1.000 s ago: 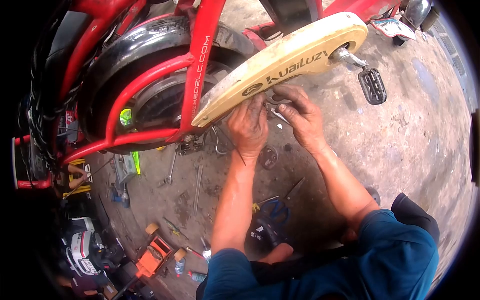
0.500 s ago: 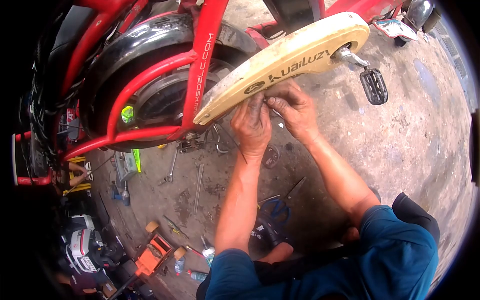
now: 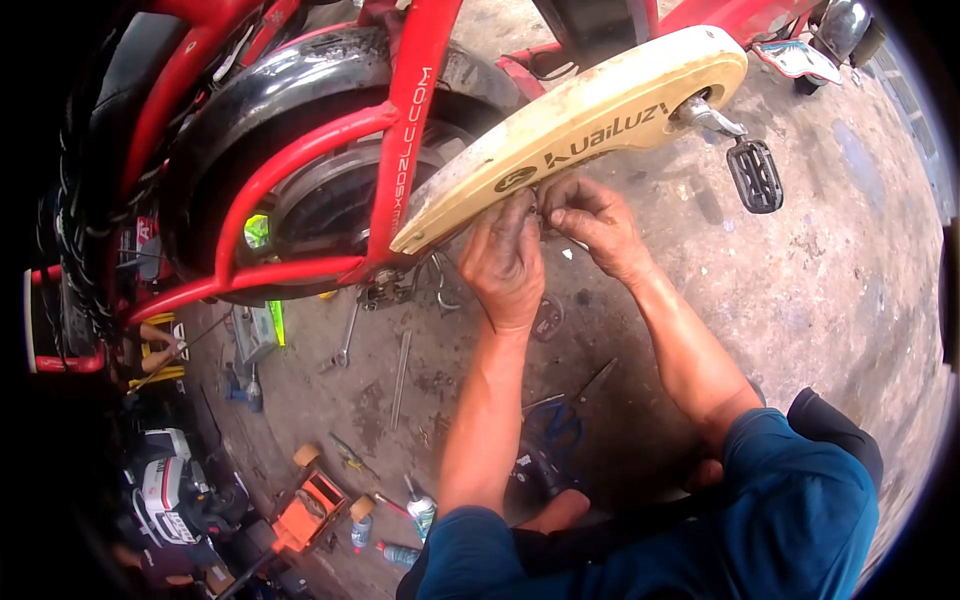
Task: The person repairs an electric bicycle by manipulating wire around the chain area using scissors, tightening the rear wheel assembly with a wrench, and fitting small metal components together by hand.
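Observation:
A cream chain guard [image 3: 580, 115] with dark lettering slants across the red bike frame [image 3: 405, 130]. Both hands meet at its lower edge, below the round logo. My left hand [image 3: 505, 258] has its fingers raised and drawn together against the guard's underside. Beside it, my right hand [image 3: 603, 225] pinches with thumb and curled forefinger close to the left fingertips. Whatever lies between the fingers is too small and too covered to name. To the right of the guard are the crank arm [image 3: 712, 118] and a black pedal [image 3: 754, 176].
The rear wheel's fender [image 3: 290, 85] is at upper left. On the concrete floor lie a wrench [image 3: 346, 338], a metal rod [image 3: 401, 380], a blue drill [image 3: 246, 388], an orange floor jack [image 3: 308, 508] and bottles [image 3: 421, 508]. Another person's hand [image 3: 160, 350] shows at far left.
My right hand has shifted slightly right and down, its thumb moving a little away from the left fingertips. The left hand stays at the guard's edge. The view has shifted slightly.

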Available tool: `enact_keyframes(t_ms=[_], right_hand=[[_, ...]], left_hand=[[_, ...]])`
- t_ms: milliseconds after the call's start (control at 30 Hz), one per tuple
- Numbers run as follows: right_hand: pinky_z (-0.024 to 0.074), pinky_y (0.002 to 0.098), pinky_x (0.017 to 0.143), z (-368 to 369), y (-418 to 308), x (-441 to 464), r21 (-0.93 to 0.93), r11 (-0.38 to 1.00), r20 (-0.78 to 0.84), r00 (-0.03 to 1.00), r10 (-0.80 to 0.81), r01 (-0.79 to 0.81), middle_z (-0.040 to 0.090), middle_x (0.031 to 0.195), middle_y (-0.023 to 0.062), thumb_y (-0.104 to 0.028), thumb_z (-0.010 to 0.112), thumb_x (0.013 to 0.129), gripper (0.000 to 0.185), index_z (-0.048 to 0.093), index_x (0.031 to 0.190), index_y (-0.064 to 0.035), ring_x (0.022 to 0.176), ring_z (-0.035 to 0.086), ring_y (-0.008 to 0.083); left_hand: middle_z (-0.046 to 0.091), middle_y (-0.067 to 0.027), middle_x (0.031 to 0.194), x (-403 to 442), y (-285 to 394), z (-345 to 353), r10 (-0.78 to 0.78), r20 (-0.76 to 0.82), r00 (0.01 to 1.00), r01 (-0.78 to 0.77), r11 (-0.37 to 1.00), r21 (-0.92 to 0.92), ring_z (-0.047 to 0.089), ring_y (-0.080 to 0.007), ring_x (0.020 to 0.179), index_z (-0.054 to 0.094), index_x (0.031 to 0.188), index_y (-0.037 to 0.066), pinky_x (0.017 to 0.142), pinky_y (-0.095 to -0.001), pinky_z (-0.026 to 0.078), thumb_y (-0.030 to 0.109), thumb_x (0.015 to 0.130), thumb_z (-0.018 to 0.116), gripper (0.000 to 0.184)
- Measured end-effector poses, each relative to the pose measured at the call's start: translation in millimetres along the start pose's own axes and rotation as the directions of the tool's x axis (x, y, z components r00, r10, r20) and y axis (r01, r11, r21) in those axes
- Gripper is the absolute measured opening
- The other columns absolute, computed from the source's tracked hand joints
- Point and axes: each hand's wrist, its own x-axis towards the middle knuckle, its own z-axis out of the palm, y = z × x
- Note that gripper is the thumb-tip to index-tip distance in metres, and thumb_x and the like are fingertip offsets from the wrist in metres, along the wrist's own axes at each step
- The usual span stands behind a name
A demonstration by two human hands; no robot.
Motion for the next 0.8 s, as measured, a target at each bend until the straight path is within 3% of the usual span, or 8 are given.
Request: enact_keyframes(t_ms=[233, 333, 433, 633, 800], right_hand=[[0.0454, 0.0275, 0.072, -5, -7, 2, -0.166, 0.986, 0.034, 0.999, -0.008, 0.014, 0.059, 0.092, 0.0017, -0.012, 0.063, 0.082, 0.015, 0.061, 0.093, -0.0026, 0.083, 0.054, 0.0113], [0.0460, 0.0278, 0.069, -8, -5, 7, -0.259, 0.959, 0.094, 0.991, -0.092, 0.114, 0.059, 0.089, 0.0025, -0.011, 0.062, 0.080, 0.014, 0.061, 0.092, -0.0026, 0.079, 0.055, 0.0110], [0.0469, 0.0283, 0.065, -6, -12, 7, -0.201, 0.980, 0.057, 0.998, 0.013, -0.002, 0.059, 0.085, 0.0037, -0.012, 0.062, 0.079, 0.014, 0.061, 0.090, -0.0021, 0.074, 0.056, 0.0116], [0.0480, 0.0287, 0.063, -5, -14, 8, -0.301, 0.953, 0.026, 1.000, -0.018, 0.025, 0.060, 0.083, 0.0049, -0.014, 0.062, 0.077, 0.016, 0.062, 0.086, -0.0014, 0.072, 0.058, 0.0130], [0.0477, 0.0287, 0.063, -5, -14, 7, -0.280, 0.960, 0.027, 1.000, 0.004, 0.004, 0.059, 0.082, 0.0044, -0.014, 0.062, 0.076, 0.016, 0.062, 0.086, -0.0015, 0.072, 0.057, 0.0129]], left_hand=[[0.070, -0.0143, 0.096, 2, 0, 3, 0.051, -0.014, 0.999, -0.050, 0.998, 0.036, 0.069, -0.0280, 0.088, 0.070, 0.100, -0.001, 0.077, -0.0360, 0.054, -0.006, 0.082, 0.063, 0.020], [0.070, -0.0143, 0.096, 1, -2, 4, 0.062, -0.003, 0.998, -0.062, 0.997, 0.053, 0.069, -0.0281, 0.088, 0.070, 0.100, -0.001, 0.077, -0.0360, 0.054, -0.006, 0.081, 0.063, 0.021], [0.070, -0.0144, 0.097, 1, -3, 3, 0.073, 0.004, 0.997, -0.073, 0.996, 0.059, 0.069, -0.0280, 0.089, 0.070, 0.101, -0.001, 0.077, -0.0357, 0.054, -0.006, 0.081, 0.062, 0.022], [0.070, -0.0148, 0.097, 0, -3, 4, 0.061, 0.006, 0.998, -0.061, 0.997, 0.039, 0.069, -0.0281, 0.089, 0.069, 0.102, -0.001, 0.076, -0.0358, 0.055, -0.006, 0.081, 0.062, 0.023], [0.070, -0.0147, 0.097, 0, -4, 4, 0.072, 0.013, 0.997, -0.072, 0.997, 0.042, 0.068, -0.0297, 0.088, 0.068, 0.102, -0.001, 0.076, -0.0371, 0.054, -0.006, 0.081, 0.063, 0.023]])
